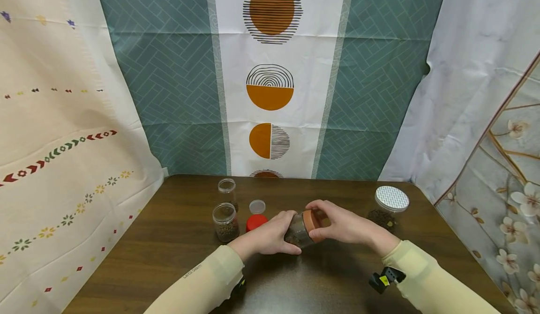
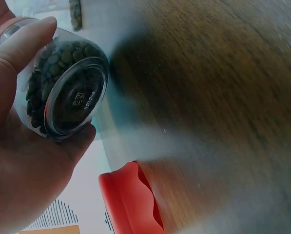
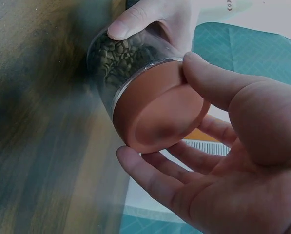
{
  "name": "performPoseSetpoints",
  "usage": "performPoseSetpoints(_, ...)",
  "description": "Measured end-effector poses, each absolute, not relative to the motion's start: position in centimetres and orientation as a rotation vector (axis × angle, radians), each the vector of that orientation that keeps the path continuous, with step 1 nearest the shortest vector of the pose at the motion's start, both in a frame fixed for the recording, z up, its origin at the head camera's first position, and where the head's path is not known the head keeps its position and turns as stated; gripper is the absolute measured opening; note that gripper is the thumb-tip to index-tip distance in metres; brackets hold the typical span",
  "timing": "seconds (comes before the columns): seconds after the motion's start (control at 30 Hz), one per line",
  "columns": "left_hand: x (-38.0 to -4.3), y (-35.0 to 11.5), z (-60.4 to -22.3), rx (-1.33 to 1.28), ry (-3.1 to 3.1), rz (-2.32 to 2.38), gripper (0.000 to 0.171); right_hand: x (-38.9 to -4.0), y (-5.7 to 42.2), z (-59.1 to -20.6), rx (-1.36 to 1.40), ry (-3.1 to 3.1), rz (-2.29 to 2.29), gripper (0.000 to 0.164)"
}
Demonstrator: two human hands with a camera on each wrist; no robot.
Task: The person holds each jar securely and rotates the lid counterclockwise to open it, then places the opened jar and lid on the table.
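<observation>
A clear jar [image 1: 297,234], partly filled with small dark pellet-like pieces, is tilted on its side above the table, with its base toward the left. My left hand [image 1: 273,237] grips the jar body, thumb on the near side. An orange-brown lid [image 3: 167,117] sits on the jar's mouth. Around that lid's rim curl the thumb and fingers of my right hand [image 1: 341,224]. In the left wrist view the jar's round base [image 2: 77,97] shows embossed marks.
Left of the hands stand two lidless clear jars, one nearer [image 1: 226,222] and one behind [image 1: 227,187]. A red lid [image 1: 255,221] and a small translucent lid [image 1: 257,206] are beside them. Rightward is a jar with a white patterned lid [image 1: 392,198]. Curtains border the brown table [image 1: 168,253].
</observation>
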State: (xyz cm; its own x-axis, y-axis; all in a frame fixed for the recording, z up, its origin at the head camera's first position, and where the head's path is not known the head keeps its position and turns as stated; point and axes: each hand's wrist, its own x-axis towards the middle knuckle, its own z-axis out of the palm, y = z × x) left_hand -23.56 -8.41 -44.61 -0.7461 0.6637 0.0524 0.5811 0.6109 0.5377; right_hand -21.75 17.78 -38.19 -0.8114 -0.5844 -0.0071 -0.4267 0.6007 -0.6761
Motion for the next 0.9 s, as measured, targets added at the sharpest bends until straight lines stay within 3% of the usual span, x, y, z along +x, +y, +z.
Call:
performPoseSetpoints(0.6, -23.51, -8.52, -44.73, 1.041, 2.667, 0.835, 0.091, -21.70, 17.97, -38.63, -0.906, 2.605, -1.033, 0.069)
performPoseSetpoints(0.9, -23.45, -8.50, -44.51, 1.023, 2.653, 0.860, 0.091, -21.98, 17.35, -38.28, -0.660, 2.655, -1.020, 0.072)
